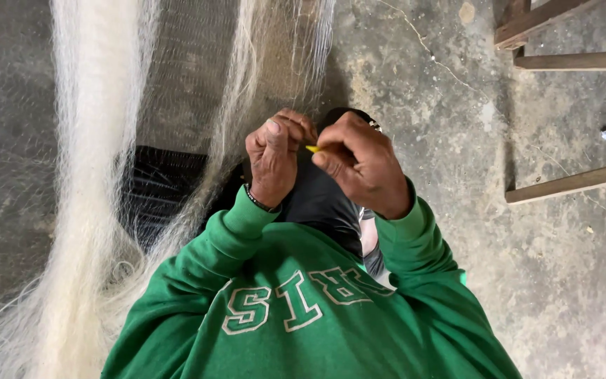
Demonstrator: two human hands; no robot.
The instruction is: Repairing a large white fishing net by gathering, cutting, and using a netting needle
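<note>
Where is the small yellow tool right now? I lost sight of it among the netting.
In the head view, the yellow tool sits centre frame, pinched between the left hand and right hand.

1. Left hand (273,163): raised in front of the chest, back of the hand toward the camera, fingers curled in, thumb up and pressed toward the fingertips in a pinch.
2. Left wrist: dark band around it; green sleeve runs down to the bent elbow.
3. Right hand (359,165): level with the left, nearly touching it, fingers folded, thumb and forefinger pinched.
4. Right forearm: green-sleeved, angled up from the lower right.
</note>
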